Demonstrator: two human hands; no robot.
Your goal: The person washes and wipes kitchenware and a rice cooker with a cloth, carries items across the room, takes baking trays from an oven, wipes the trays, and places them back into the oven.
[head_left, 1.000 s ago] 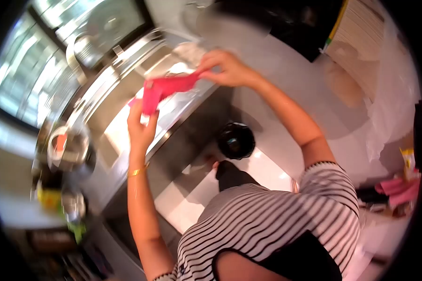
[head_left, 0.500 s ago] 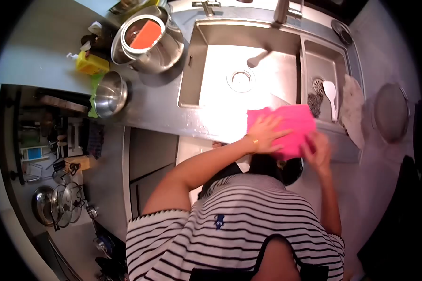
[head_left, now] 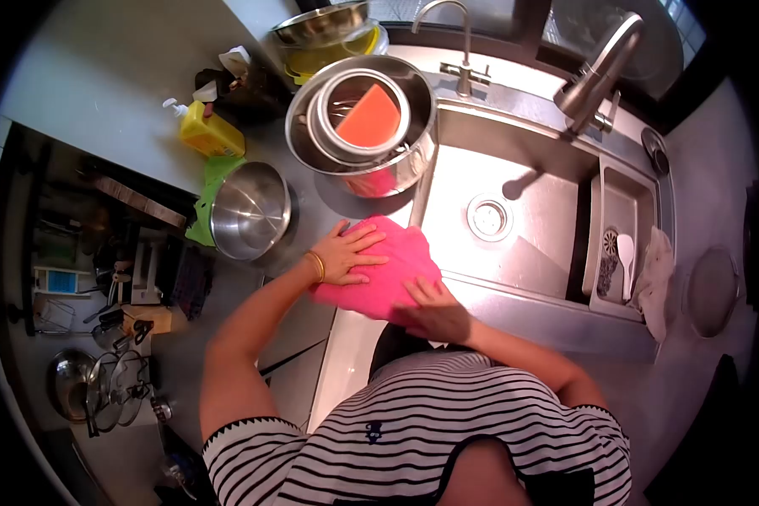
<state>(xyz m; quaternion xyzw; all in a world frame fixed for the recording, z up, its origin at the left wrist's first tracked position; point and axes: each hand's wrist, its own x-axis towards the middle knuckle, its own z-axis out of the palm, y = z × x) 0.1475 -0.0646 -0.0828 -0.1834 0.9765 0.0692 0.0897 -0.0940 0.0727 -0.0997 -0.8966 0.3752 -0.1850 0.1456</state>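
A pink cloth [head_left: 390, 268] lies spread over the counter's front edge, left of the sink. My left hand [head_left: 342, 256], with a gold-coloured bangle at the wrist, rests flat on the cloth's left part, fingers spread. On its lower right part is my right hand [head_left: 437, 310], fingers stretched over the fabric and slightly blurred; its thumb is hard to make out. Just behind the cloth stands a large steel pot [head_left: 422, 160] with a smaller pot and an orange-red block [head_left: 371, 118] inside. A steel bowl [head_left: 251, 211] sits left of my left hand.
The steel sink [head_left: 531, 244] is to the right, under a tall faucet [head_left: 594, 76]. Its side basin holds a white rice paddle [head_left: 626, 261], and a pale rag [head_left: 654, 274] hangs over the edge. A yellow pump bottle [head_left: 211, 131] and a green cloth [head_left: 202, 207] are at left.
Both hands and the pink cloth have moved left, from the sink's front edge to the counter beside the pot. My right hand has shifted from the cloth's right edge onto its surface.
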